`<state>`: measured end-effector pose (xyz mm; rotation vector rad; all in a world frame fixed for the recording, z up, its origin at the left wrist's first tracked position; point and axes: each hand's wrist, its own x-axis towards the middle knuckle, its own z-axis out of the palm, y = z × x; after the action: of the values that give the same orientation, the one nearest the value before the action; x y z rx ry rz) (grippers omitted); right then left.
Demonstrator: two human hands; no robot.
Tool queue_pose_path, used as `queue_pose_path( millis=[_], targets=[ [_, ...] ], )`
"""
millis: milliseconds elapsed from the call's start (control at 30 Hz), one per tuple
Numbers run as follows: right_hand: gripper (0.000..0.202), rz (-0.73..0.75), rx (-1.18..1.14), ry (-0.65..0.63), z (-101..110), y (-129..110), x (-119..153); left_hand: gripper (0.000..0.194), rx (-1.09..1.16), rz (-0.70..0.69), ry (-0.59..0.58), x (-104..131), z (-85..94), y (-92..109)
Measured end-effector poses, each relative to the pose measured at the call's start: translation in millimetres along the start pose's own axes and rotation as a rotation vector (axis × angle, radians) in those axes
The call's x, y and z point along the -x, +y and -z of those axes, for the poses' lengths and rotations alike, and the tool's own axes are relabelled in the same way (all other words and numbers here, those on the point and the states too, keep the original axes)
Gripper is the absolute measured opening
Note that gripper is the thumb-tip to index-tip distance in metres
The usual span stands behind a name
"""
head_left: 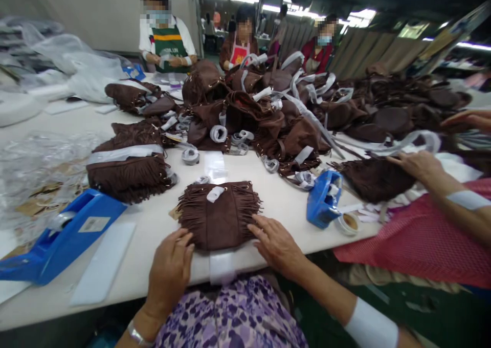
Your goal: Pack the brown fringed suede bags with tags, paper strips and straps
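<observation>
A dark brown fringed bag (222, 217) lies flat on the white table in front of me, with a small white wrap near its top edge. My left hand (171, 266) rests at its lower left corner, fingers slightly bent against the fringe and not wrapped round it. On the other side, my right hand (278, 245) touches the right fringe with fingertips stretched out and apart. A tan tag (174, 213) peeks out from under the bag's left side. Below the bag, a strip of clear tape (221, 266) hangs over the table edge.
Blue tape dispensers (92, 217) (324, 199) stand left and right. A fringed bag with a white band (125, 171) lies at left. Brown bags (253, 107) with wrapped straps are heaped behind. A co-worker's hand (418, 166) touches brown fringe at right; several people stand beyond.
</observation>
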<state>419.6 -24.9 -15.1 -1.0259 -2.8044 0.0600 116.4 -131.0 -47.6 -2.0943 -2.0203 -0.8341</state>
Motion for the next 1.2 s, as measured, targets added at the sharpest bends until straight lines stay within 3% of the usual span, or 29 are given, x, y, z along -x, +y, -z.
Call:
queue_pose_path(
  millis=[100, 233, 433, 633, 700, 767, 867, 967, 1067, 1133, 1200],
  targets=[
    [0.056, 0.188, -0.029, 0.001, -17, -24, -23, 0.032, 0.013, -0.220, -0.142, 22, -9.0, 34],
    [0.050, 0.235, 0.039, 0.052, -32, -22, -47, 0.044, -0.102, -0.323, -0.138, 44, -22.1, 51],
    [0.046, 0.237, 0.156, 0.176, -15, -29, -63, 0.039, -0.233, -0.408, -0.044, 53, -39.9, 48],
    [0.041, 0.278, 0.212, 0.258, -57, -45, -39, 0.032, -0.193, -0.464, 0.095, 60, -70.0, 33],
    [0.037, 0.296, 0.200, 0.300, -66, -42, -34, 0.030, -0.137, -0.484, 0.134, 58, -69.5, 29],
    [0.035, 0.296, 0.165, 0.317, -64, -35, -35, 0.029, -0.056, -0.452, 0.133, 52, -58.2, 24],
    [0.042, 0.250, 0.071, 0.319, -46, -24, -46, 0.027, 0.140, -0.136, 0.114, 37, -29.2, 10],
    [0.047, 0.219, -0.005, 0.322, -28, -18, -59, 0.026, 0.446, 0.405, 0.093, 15, -7.0, -14],
    [0.046, 0.235, -0.032, 0.344, -24, -18, -62, 0.044, 0.826, 0.893, -0.017, -14, -4.4, -39],
    [0.047, 0.251, -0.046, 0.390, -26, -17, -62, 0.053, 1.017, 1.038, -0.131, -36, -9.4, -52],
    [0.047, 0.250, -0.075, 0.452, -29, -14, -61, 0.056, 1.127, 1.057, -0.264, -56, -14.3, -59]
  ],
)
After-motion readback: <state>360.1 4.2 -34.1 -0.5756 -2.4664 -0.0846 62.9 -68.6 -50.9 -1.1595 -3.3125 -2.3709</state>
